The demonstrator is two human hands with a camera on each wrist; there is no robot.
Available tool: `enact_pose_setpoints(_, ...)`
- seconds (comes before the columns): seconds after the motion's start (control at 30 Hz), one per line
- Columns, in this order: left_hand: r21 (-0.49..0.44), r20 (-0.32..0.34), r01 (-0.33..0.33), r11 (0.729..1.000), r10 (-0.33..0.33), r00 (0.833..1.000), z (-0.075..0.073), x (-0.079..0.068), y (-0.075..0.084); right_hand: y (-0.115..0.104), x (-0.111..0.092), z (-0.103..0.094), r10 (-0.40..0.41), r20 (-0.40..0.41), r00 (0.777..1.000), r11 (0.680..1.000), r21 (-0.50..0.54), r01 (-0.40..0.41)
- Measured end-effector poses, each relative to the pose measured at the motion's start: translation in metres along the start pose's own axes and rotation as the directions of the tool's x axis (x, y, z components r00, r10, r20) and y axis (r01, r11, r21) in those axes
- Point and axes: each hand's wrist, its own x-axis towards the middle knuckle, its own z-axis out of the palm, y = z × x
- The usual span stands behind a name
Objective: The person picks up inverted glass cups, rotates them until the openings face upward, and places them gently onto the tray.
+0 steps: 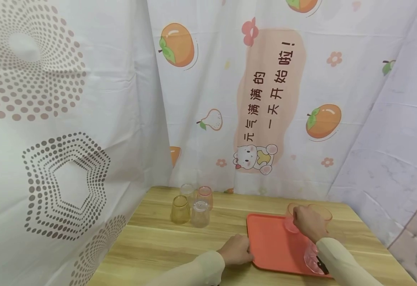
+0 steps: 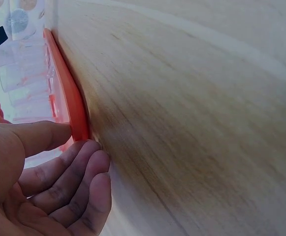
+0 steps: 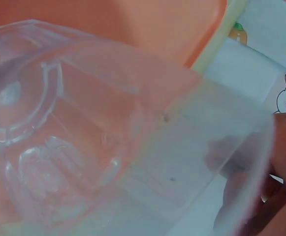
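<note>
On the table lies an orange-red tray (image 1: 272,242). My left hand (image 1: 236,250) holds its left edge near the front corner; in the left wrist view the thumb presses the tray's rim (image 2: 71,101), with the curled fingers against its outer side. Over the tray's right half, my right hand (image 1: 310,223) pinches the rim area of a clear pink cup (image 1: 291,226). Another see-through vessel with an orange rim (image 1: 325,212) is partly hidden behind this hand. Clear pink plastic (image 1: 311,256) shows below the right wrist. Close up, a transparent vessel (image 3: 103,113) fills the right wrist view.
At the back left of the wooden table (image 1: 151,238) several glasses stand in a cluster: an amber glass (image 1: 181,212), a pink glass (image 1: 205,194) and clear glasses (image 1: 200,216). Printed curtains (image 1: 208,87) hang behind and at both sides.
</note>
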Motion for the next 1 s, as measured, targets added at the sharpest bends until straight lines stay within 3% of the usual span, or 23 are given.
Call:
enact_pose_setpoints(0.67, 0.014, -0.006, -0.009, 1.000, 0.009, 1.000, -0.0016, -0.0002, -0.0004, 0.0019, 0.0054, 0.0002, 0.013, -0.050, 0.999, 0.997, -0.071, -0.016)
enact_pose_setpoints(1.0, 0.016, 0.000, 0.006, 1.000, -0.006, 1.000, 0.0023, 0.0011, -0.0023, -0.0029, -0.0002, 0.0001, 0.059, -0.044, 0.997, 0.998, 0.000, -0.059)
